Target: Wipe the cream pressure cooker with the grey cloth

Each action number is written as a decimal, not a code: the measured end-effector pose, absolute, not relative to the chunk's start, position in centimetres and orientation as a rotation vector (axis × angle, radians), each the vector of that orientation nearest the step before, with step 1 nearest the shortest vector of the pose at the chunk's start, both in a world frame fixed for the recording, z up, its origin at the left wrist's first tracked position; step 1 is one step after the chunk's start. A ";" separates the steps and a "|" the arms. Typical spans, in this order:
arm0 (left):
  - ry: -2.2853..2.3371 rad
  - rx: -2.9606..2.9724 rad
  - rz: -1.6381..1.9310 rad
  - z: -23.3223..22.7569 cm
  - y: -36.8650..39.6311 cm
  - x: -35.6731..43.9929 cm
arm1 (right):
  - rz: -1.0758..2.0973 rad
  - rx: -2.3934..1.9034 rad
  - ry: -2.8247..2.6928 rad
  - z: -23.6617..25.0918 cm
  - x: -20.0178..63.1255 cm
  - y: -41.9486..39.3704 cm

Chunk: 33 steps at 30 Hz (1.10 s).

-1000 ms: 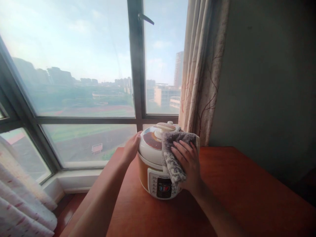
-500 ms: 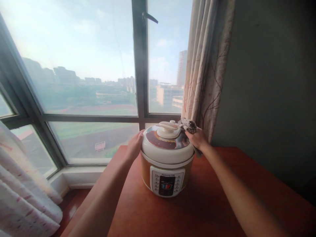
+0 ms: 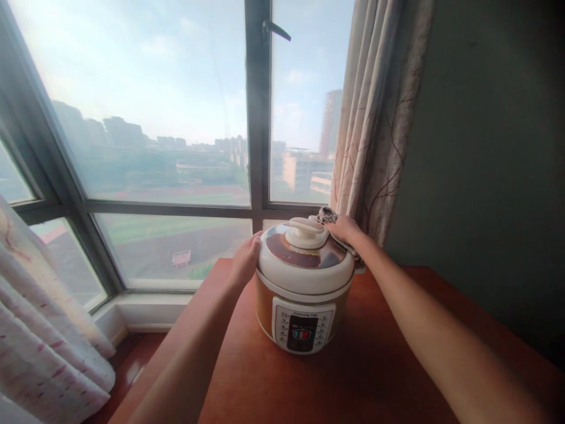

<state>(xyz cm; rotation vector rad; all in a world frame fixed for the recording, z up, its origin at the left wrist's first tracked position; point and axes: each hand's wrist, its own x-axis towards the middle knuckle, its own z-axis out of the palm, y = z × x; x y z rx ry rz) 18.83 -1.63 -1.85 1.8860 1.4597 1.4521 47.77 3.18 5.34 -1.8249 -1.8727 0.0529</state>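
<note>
A white and orange electric pressure cooker stands on a reddish wooden table by the window. My left hand rests flat against the cooker's left side at the lid rim. My right hand is at the back right of the lid, closed on a grey fuzzy cloth, of which only a small bunch shows behind the lid knob.
A large window with a dark frame fills the left and centre. A patterned curtain hangs just behind the cooker at right; another curtain hangs at lower left. A dark wall borders the table's right side.
My right hand moved with the cloth from the cooker's front right side up and round to the back right of the lid. My left hand stayed on the left side.
</note>
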 end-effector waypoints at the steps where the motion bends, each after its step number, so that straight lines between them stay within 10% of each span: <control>1: 1.472 1.880 1.453 -1.8 -1.7 18.9 | 0.048 -1.789 -1.882 5.2 47.8 2.7; 33: 1.273 1.912 1.398 -1.0 -2.2 19.0 | -0.223 -0.873 -2.063 -0.7 43.2 -14.6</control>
